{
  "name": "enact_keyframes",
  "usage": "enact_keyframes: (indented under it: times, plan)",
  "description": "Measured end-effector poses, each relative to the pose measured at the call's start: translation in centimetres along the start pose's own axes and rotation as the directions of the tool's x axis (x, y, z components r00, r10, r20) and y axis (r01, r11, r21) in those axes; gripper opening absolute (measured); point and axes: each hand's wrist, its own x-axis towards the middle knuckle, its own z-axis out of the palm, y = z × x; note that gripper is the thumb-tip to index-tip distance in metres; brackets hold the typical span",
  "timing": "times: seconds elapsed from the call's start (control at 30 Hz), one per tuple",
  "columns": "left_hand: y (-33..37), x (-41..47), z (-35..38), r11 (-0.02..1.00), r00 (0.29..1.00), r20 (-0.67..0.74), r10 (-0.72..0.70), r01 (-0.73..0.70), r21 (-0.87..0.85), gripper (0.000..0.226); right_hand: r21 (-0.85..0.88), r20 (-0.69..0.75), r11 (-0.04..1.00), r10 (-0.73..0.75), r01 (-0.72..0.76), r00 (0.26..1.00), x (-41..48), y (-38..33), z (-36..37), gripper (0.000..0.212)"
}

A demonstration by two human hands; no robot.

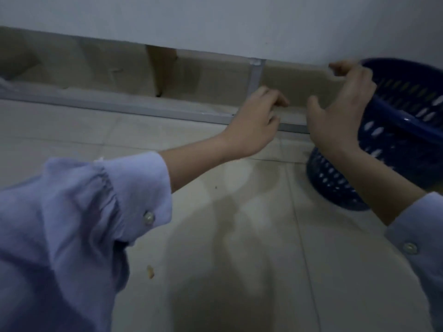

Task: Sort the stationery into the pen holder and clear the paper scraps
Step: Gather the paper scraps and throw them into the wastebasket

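A dark blue perforated basket [405,130] stands on the floor at the right, against the wall. My right hand [340,109] is raised at the basket's left rim, thumb spread wide and fingertips bent near the rim. The blur hides whether they hold anything. To its left, my left hand [257,121] hovers above the floor with loosely curled fingers, and nothing shows in it. A small yellowish scrap [150,271] lies on the floor near my left sleeve. No stationery or pen holder is in view.
The pale tiled floor [239,236] fills the lower view, with shadows across it. A beige skirting with a grey strip [143,109] runs along the white wall [215,25]. Light blue sleeves cover both of my forearms.
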Motion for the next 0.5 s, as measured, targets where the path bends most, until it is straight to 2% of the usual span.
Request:
enact_keyframes:
  times: [0.13, 0.27, 0.37, 0.5]
  plan:
    - [-3.2, -6.2, -2.9, 0.987, 0.985, 0.061, -0.161, 0.159, 0.037, 0.024, 0.089, 0.181, 0.995, -0.05, 0.035, 0.982, -3.1, -3.2, 3.9, 0.045]
    - [-6.6, -14.0, -6.1, 0.929, 0.924, 0.117, -0.365, 0.353, 0.114, 0.028, 0.256, 0.383, 0.966, -0.136, 0.036, 0.914, -8.0, -7.0, 7.8, 0.042]
    - [-8.9, -20.0, -7.7, 0.847, 0.832, 0.174, -0.527, 0.497, 0.188, 0.035, 0.322, 0.53, 0.944, -0.239, 0.067, 0.814, -12.2, -9.2, 10.1, 0.045]
    - [-11.1, -27.8, -8.4, 0.732, 0.655, 0.326, -0.682, 0.597, 0.329, 0.052, 0.387, 0.701, 0.918, -0.352, 0.084, 0.619, -17.1, -11.0, 12.4, 0.049]
